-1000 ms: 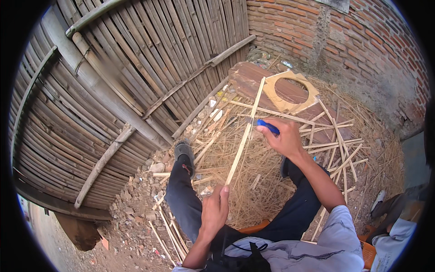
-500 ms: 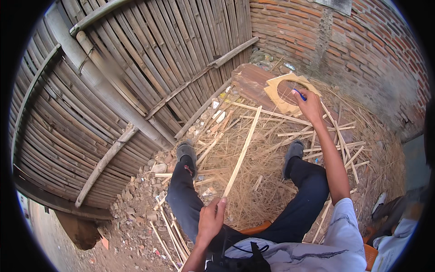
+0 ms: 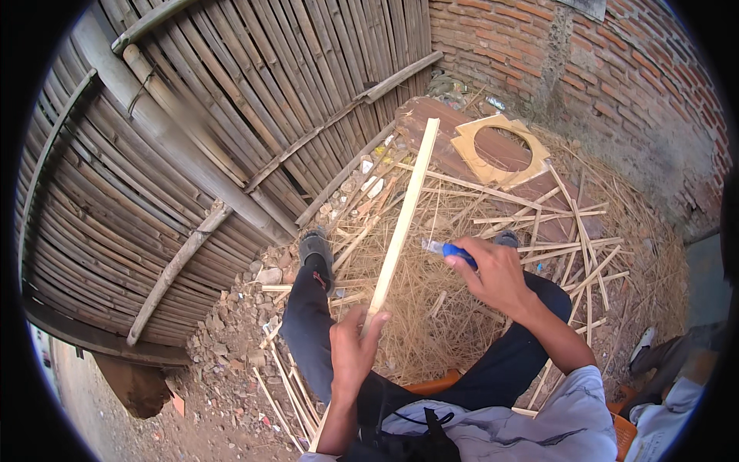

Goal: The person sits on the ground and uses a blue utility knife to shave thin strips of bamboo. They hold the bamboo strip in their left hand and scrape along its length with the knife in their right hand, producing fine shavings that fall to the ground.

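Observation:
My left hand (image 3: 356, 346) grips the lower part of a long pale bamboo strip (image 3: 406, 218), which slants up and away from me between my knees. In my right hand (image 3: 493, 276) is a blue utility knife (image 3: 456, 254), its blade end pointing left toward the strip. A gap shows between blade and strip. Thin fibre shavings (image 3: 412, 346) cover the ground under both hands.
Ahead lies a brown board (image 3: 431, 127) bearing a tan sheet with a round hole (image 3: 483, 171). Cut strips (image 3: 570, 246) are scattered on the right, more (image 3: 289, 393) at lower left. A bamboo wall (image 3: 308, 100) and brick wall (image 3: 500, 46) enclose the corner. Another person's leg (image 3: 662, 358) shows at right.
My right hand has come back from above the holed sheet to beside the strip, bringing the knife. The strip's far end has risen, and my left hand has shifted slightly.

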{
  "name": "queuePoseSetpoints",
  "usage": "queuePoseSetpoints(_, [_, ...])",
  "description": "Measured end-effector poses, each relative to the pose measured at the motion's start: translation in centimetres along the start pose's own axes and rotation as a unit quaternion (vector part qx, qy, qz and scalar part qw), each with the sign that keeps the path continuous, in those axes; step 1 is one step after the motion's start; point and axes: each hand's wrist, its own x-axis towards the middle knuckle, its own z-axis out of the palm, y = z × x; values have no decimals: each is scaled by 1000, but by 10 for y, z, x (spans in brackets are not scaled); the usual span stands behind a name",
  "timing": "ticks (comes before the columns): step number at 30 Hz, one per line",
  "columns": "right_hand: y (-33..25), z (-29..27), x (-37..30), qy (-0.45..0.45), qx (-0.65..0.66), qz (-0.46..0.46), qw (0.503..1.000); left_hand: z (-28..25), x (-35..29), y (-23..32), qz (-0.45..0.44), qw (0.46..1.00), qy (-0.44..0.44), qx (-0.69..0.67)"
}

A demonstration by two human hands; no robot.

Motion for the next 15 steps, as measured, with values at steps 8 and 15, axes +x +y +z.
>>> queuePoseSetpoints(8, [-19, 33, -24, 2, 77, -70, 995, 8, 2, 29, -21, 995, -70, -74])
queuePoseSetpoints(15, [-23, 39, -22, 25, 104, -96, 990, 17, 5, 37, -27, 989, -96, -110])
